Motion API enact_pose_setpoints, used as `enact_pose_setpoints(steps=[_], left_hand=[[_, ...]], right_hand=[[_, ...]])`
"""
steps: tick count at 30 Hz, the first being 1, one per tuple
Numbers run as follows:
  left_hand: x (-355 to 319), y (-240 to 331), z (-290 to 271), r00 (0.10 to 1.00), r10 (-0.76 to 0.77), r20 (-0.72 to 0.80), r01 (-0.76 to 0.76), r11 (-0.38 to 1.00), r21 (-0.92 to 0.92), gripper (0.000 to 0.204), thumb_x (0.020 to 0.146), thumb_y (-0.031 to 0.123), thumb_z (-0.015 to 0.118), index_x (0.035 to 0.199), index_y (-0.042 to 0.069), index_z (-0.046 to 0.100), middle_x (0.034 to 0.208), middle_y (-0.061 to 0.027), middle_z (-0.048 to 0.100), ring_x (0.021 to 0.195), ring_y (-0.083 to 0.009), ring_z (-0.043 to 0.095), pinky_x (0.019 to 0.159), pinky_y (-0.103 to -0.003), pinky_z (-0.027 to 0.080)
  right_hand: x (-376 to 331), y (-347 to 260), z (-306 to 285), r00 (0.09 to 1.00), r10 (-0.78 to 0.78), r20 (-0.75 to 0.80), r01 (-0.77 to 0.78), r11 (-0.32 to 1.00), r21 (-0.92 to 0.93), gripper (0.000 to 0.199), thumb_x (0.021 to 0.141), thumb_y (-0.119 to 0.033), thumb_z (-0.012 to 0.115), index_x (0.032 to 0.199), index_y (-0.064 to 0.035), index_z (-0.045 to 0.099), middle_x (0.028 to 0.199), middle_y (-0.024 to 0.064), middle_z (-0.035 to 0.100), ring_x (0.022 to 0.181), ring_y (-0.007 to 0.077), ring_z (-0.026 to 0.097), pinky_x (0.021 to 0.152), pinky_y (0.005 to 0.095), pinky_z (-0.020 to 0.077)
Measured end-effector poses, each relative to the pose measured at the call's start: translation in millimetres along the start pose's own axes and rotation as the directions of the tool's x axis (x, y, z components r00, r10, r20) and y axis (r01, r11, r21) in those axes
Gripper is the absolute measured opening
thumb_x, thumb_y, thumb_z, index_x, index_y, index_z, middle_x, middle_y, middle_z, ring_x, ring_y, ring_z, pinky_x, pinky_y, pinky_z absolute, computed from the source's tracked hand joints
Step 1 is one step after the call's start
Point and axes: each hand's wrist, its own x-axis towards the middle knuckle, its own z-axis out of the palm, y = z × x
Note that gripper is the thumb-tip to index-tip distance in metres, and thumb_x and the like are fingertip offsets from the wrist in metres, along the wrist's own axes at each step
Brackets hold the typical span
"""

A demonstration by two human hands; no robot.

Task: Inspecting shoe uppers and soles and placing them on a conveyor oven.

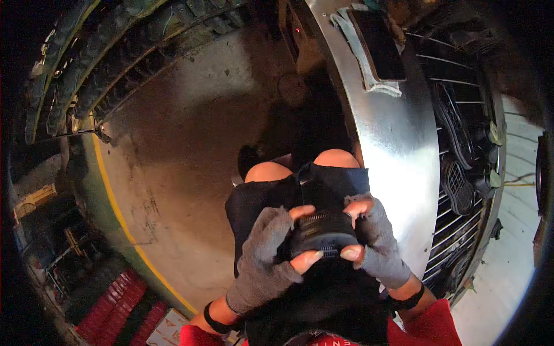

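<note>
Just below and right of centre, the black ridged piece (323, 232) sat between the left hand (262, 248) and right hand (378, 245) — longer visible side crosswise, neither hand nearer — fingers of both clamped on its ends.

A yellow line (134, 242) is curving along the brown floor (179, 132); shelves (115, 43) are standing upper left; a metal bench (392, 135) is reflecting bright light.
</note>
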Motion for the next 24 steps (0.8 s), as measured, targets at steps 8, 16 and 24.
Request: enact_pose_setpoints(steps=[8,16,24], left_hand=[[13,-20,-20,0.971,0.166,0.170,-0.151,0.984,-0.097,0.070,0.094,0.040,0.079,0.150,0.005,0.058,0.118,-0.0155,0.062,0.114,-0.0293,0.060,0.105,-0.040,0.047],[-51,-30,-2,0.910,0.393,0.132,-0.320,0.868,-0.379,0.117,0.086,0.077,0.071,0.165,-0.001,0.035,0.166,-0.0171,0.039,0.155,-0.0312,0.035,0.127,-0.042,0.028],[-101,-36,50,0.974,0.216,0.069,-0.143,0.821,-0.553,0.080,0.093,0.023,0.082,0.160,0.007,0.040,0.154,-0.0090,0.054,0.138,-0.0218,0.055,0.123,-0.040,0.039]], right_hand=[[39,-22,2,0.994,-0.044,0.105,0.047,0.999,-0.022,0.078,0.093,-0.045,0.078,0.154,-0.0055,0.051,0.110,0.0039,0.059,0.099,0.0160,0.057,0.087,0.0322,0.0473],[-58,-70,-6,0.926,-0.274,0.258,0.347,0.887,-0.305,0.080,0.082,-0.043,0.086,0.148,-0.0048,0.061,0.097,0.0078,0.060,0.088,0.0255,0.060,0.081,0.0373,0.0481],[-124,-107,-5,0.997,-0.074,0.038,0.055,0.927,0.371,0.125,0.084,-0.100,0.037,0.159,0.0004,0.046,0.132,0.0116,0.060,0.124,0.0252,0.059,0.110,0.0376,0.0438]])
